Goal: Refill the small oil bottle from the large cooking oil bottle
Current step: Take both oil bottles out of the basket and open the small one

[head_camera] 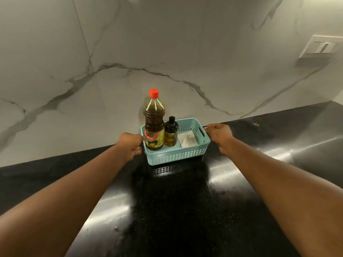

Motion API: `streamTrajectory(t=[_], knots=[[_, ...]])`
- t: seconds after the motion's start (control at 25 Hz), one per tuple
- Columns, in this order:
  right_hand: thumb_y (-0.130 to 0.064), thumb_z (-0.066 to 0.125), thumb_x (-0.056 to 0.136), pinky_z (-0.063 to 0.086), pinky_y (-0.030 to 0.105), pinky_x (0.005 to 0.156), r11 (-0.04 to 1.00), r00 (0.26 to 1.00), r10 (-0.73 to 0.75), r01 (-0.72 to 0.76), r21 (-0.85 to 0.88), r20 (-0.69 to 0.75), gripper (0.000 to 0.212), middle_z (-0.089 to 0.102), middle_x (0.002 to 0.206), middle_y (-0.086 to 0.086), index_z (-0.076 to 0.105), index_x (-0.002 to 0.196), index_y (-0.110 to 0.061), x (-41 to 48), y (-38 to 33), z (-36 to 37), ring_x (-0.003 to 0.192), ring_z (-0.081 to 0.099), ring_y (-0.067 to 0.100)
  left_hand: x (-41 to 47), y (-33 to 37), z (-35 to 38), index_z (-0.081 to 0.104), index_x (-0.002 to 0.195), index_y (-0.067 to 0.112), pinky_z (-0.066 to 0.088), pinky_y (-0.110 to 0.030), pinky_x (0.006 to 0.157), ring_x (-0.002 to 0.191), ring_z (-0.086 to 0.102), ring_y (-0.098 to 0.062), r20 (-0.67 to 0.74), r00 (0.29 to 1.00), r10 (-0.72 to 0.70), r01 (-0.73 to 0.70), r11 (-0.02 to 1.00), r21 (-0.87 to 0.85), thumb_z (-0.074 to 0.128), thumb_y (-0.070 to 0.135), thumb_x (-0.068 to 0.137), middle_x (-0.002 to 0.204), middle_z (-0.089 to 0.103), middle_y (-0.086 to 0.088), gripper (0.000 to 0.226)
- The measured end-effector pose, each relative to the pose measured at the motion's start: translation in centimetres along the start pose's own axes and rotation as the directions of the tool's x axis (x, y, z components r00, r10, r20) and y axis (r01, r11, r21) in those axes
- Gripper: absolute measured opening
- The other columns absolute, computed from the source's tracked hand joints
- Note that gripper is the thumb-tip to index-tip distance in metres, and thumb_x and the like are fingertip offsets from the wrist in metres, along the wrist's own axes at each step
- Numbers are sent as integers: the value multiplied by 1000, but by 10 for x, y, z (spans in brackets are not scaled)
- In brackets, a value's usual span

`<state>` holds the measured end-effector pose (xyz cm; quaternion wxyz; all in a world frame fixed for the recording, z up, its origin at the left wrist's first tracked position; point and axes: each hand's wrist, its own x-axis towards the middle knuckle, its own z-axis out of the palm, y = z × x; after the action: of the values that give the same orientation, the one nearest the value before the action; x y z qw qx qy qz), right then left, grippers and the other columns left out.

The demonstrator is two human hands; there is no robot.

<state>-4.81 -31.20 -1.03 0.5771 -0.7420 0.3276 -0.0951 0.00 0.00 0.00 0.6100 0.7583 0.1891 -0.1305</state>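
Step in hand, as we judge it: handle the basket (pixel 176 156) that carries both bottles, before any pouring. No cap is off yet, so the refill itself has not begun.

Where the task things are: the large oil bottle (pixel 154 125), red cap on, stands upright at the 9 o'clock end of the basket. The small oil bottle (pixel 171 132), black cap on, stands upright just at its 3 o'clock, touching or nearly so. A white cloth (pixel 187 139) lies at the basket's 3 o'clock end. The basket sits on the black countertop (pixel 185 210), at 12 o'clock from us, near the marble wall (pixel 130 52).

How to do it well, in our view: keep the basket level and move both ends together, as the tall bottle is top-heavy and could tip onto the small one. Slide it rather than lift it. Bring it toward 6 o'clock so there is room to pour, and keep the cloth in reach for drips.

Pose: both forearms reach straight out toward 12 o'clock, roughly mirrored. The left hand (pixel 130 144) is at the basket's 9 o'clock end, fingers curled onto the rim corner, thumb underneath. The right hand (pixel 220 135) is at the 3 o'clock end by the handle slot, fingers curled together; we cannot tell if they grip the rim or sit just off it.
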Motion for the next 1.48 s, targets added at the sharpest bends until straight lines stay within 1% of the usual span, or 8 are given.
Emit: streamTrajectory(t=[0.12,0.28,0.4,0.6,0.76,1.04,1.32,1.48], knots=[[-10,76,98,55,25,74,1000,1000,2,-2,-21,0,33,77,122,8,72,131,-10,22,4,8,102,73,20,12,-4,10,63,91,-1,66,-46,84,94,77,-34,12,1000,-20,20,999,34,79,3,97,105,75,-23,17],[-2,72,97,64,41,89,996,999,39,-38,-75,13,34,77,121,12,73,130,-9,49,12,27,101,76,28,33,-9,11,74,101,-5,67,-41,72,72,71,-25,-27,997,70,-63,979,193,83,-1,91,98,76,-23,14],[-5,78,94,65,50,92,996,999,51,-50,-77,17,31,79,114,12,76,125,-9,59,16,35,100,77,31,41,-7,11,75,103,-5,67,-42,73,74,73,-28,-56,992,114,-96,961,259,85,-3,86,97,77,-23,20],[-6,82,91,66,47,91,997,997,73,-73,12,14,32,80,108,14,76,123,-4,52,14,27,95,79,26,30,-7,8,74,103,-4,70,-49,80,86,78,-32,-64,987,149,-120,939,321,85,3,85,97,78,-21,22],[-5,81,94,67,43,88,994,995,78,-82,66,54,27,81,102,12,76,120,-3,4,17,2,81,77,19,-21,-16,-6,73,93,0,69,-46,80,81,78,-29,-45,989,144,-122,940,317,84,2,86,93,78,-19,13],[-11,79,96,66,48,90,988,988,128,-135,81,83,16,80,106,5,78,111,-17,-127,41,-60,100,78,26,-160,-62,-40,73,76,7,69,-50,81,81,79,-28,-44,986,163,-145,954,263,85,-4,82,82,76,-11,17],[-7,77,96,65,50,88,975,974,199,-208,79,111,22,82,104,9,80,116,-14,-208,87,-112,90,78,25,-256,-122,-44,75,70,14,63,-37,59,68,77,-23,-40,985,166,-150,954,258,83,-3,79,68,77,-3,21],[-4,74,97,66,50,86,971,969,209,-222,94,130,22,82,102,11,79,118,-10,-230,98,-128,90,77,27,-275,-144,-39,76,69,16,69,-50,67,69,80,-26,-26,985,170,-158,954,255,83,-1,76,67,78,-2,19]])
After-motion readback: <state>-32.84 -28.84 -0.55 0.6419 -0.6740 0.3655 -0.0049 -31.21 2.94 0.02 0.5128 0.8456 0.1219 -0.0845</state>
